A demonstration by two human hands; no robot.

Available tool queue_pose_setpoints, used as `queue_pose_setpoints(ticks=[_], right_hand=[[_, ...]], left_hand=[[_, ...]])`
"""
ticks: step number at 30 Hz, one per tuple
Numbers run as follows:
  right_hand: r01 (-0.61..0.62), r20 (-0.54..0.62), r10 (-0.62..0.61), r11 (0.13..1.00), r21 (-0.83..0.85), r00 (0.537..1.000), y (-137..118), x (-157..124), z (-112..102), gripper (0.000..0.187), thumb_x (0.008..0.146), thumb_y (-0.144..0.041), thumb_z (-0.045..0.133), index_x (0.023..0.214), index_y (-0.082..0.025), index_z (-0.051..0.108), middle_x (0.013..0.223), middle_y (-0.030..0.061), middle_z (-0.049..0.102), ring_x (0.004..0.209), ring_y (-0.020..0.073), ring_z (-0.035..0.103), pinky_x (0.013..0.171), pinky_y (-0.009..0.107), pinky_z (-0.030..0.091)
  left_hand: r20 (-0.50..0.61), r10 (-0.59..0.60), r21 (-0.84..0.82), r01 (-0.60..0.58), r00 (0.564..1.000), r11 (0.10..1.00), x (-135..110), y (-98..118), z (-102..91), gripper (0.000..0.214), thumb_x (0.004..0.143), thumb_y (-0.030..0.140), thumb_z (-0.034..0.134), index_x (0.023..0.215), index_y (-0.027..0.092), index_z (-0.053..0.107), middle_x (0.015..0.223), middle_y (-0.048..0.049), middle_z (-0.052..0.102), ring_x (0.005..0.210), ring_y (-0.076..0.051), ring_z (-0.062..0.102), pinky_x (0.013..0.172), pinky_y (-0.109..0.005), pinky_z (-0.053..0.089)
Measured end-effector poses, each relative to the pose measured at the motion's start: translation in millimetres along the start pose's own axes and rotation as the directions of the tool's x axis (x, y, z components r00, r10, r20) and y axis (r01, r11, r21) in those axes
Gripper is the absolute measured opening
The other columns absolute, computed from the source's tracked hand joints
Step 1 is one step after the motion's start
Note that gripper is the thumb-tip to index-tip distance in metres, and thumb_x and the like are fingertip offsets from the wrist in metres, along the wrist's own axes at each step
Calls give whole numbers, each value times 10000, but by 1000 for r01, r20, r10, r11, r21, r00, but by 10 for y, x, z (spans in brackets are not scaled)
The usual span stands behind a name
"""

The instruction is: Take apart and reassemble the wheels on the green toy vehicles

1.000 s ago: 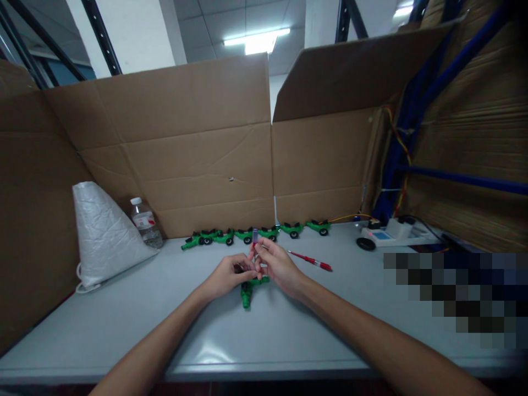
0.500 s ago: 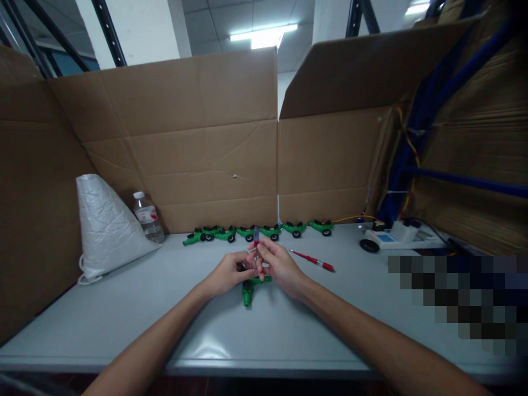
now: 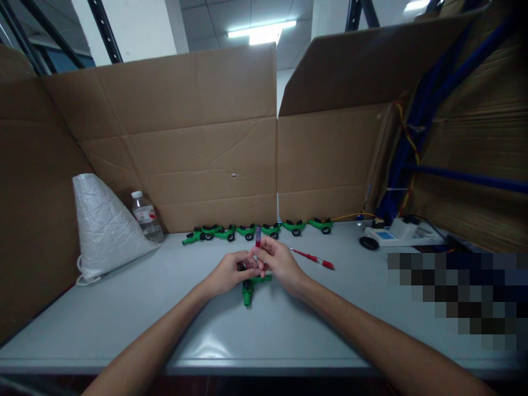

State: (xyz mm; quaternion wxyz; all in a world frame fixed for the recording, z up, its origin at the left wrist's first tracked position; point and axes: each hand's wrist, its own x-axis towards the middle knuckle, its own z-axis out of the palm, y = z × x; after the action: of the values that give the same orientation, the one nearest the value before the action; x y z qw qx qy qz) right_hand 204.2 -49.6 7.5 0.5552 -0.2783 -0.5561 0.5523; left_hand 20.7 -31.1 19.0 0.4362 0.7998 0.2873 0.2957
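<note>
At the middle of the table, my left hand (image 3: 229,274) is closed on a green toy vehicle (image 3: 247,296) with dark parts. Part of the toy lies hidden under the fingers. My right hand (image 3: 282,265) pinches a small screwdriver (image 3: 258,236) with a clear purple and red handle. The handle points up, and its lower end disappears between my fingers above the toy. Both hands meet at the fingertips. A red screwdriver (image 3: 314,259) lies on the table just right of my right hand.
Several green toy vehicles (image 3: 293,227) with black wheels line the back edge, against a cardboard wall (image 3: 198,165). A white bag (image 3: 105,234) and a water bottle (image 3: 147,218) stand at left. At right are a power strip (image 3: 406,237), a black ring-shaped object (image 3: 369,243) and wires.
The screwdriver's handle has shifted slightly to the right, with the right-hand fingers moving a little around it. My left hand and the green toy vehicle stay in place.
</note>
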Motion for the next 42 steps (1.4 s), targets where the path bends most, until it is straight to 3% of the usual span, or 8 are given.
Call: queue_pose_setpoints(ticks=[4, 8, 13, 18, 23, 28, 35, 42], right_hand=[[66, -4, -67, 994, -83, 998, 8, -6, 6, 405, 872, -567, 747, 902, -210, 556, 640, -54, 583, 472, 114, 563, 408, 220, 470], [79, 7, -79, 997, -22, 997, 51, -9, 60, 475, 844, -532, 784, 1089, -243, 497, 812, -34, 679, 482, 101, 566, 389, 209, 476], [92, 14, -92, 996, 9, 996, 68, -4, 94, 426, 880, -533, 742, 998, -247, 449, 763, -46, 683, 455, 84, 527, 388, 191, 467], [122, -20, -122, 992, -18, 992, 8, -9, 82, 406, 915, -542, 706, 1052, -251, 459, 774, -45, 699, 440, 85, 529, 382, 194, 471], [147, -19, -148, 988, -53, 989, -23, -12, 76, 353, 951, -557, 657, 989, -230, 528, 733, -54, 648, 426, 81, 538, 375, 188, 440], [98, 14, -98, 995, -29, 995, -30, -12, 73, 396, 971, -590, 599, 1035, -200, 615, 876, -14, 629, 464, 67, 577, 391, 194, 453], [133, 16, -133, 991, -25, 991, 17, 12, 56, 412, 872, -500, 769, 1001, -239, 478, 714, -85, 585, 452, 89, 564, 406, 199, 480], [114, 76, -113, 993, -17, 991, 14, 6, 52, 350, 967, -555, 615, 1025, -219, 535, 810, -47, 630, 456, 71, 560, 422, 207, 489]], left_hand=[[-5, 1, 15, -1, 1000, 1000, 1, -11, -2, 376, 896, 489, 760, 870, 115, 742, 832, -65, 713, 759, -157, 616, 721, -255, 452], [9, 6, 13, -6, 1000, 1000, -6, 13, 4, 357, 916, 470, 739, 880, 115, 738, 837, -72, 729, 769, -165, 632, 749, -262, 462], [22, 42, 19, -43, 999, 999, -10, 66, 3, 323, 935, 431, 722, 828, 127, 707, 850, -70, 734, 830, -179, 652, 826, -277, 479], [19, 31, 59, -32, 999, 998, -5, 44, -8, 305, 944, 426, 709, 885, 127, 721, 868, -65, 732, 819, -174, 643, 787, -267, 475], [-3, 19, 108, -18, 1000, 994, 1, -13, -14, 339, 910, 455, 745, 824, 128, 733, 845, -69, 723, 783, -171, 635, 746, -262, 464], [-37, -6, 141, 11, 999, 990, -10, -25, -16, 355, 882, 475, 772, 810, 129, 744, 825, -67, 717, 779, -169, 637, 733, -253, 459], [-21, 14, 194, -10, 1000, 981, -19, 26, -33, 299, 935, 417, 713, 863, 130, 755, 863, -69, 729, 799, -169, 644, 736, -249, 462], [7, 72, 229, -72, 997, 971, -12, 89, -23, 237, 954, 334, 678, 832, 141, 743, 850, -52, 730, 811, -173, 642, 814, -270, 483]])
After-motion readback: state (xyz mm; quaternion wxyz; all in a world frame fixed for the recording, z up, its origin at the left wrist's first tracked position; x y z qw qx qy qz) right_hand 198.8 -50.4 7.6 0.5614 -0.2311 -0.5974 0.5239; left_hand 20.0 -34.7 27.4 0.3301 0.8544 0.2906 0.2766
